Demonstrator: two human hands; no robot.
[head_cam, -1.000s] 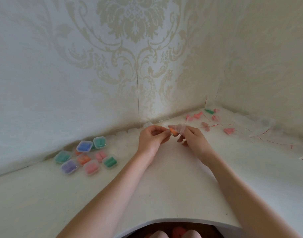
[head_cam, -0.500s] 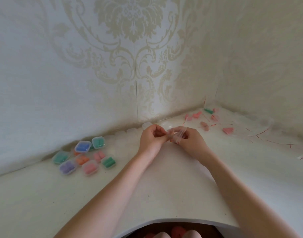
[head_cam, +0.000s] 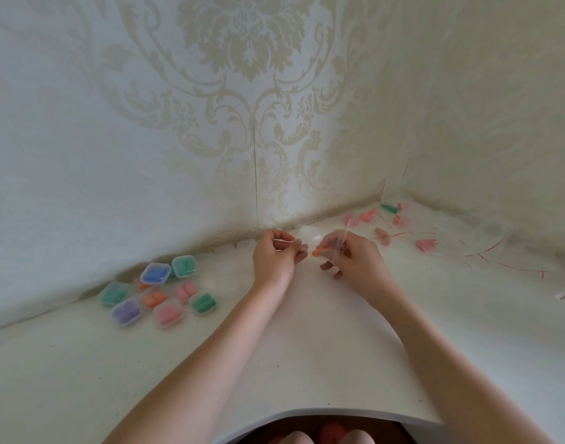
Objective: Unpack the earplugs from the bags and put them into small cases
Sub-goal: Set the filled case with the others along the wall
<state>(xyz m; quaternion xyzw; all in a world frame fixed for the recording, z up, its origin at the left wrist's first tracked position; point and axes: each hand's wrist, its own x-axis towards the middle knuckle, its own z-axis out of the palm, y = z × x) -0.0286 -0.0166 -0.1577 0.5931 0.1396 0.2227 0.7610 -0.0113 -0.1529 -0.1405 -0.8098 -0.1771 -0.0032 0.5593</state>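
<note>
Worktop (head_cam: 306, 347): white, set into a wallpapered corner.
Small cases (head_cam: 159, 290): cluster at 9 o'clock, most holding coloured earplugs.
Right hand (head_cam: 358, 261): fingers curled, pinching a clear bag (head_cam: 338, 246) at centre; orange earplug (head_cam: 317, 252) protrudes at its 9 o'clock end.
Left hand (head_cam: 274, 259): fingers curled, pinching a thin strip (head_cam: 284, 241).
Loose bags and earplugs (head_cam: 425, 244): 2 o'clock.
</note>
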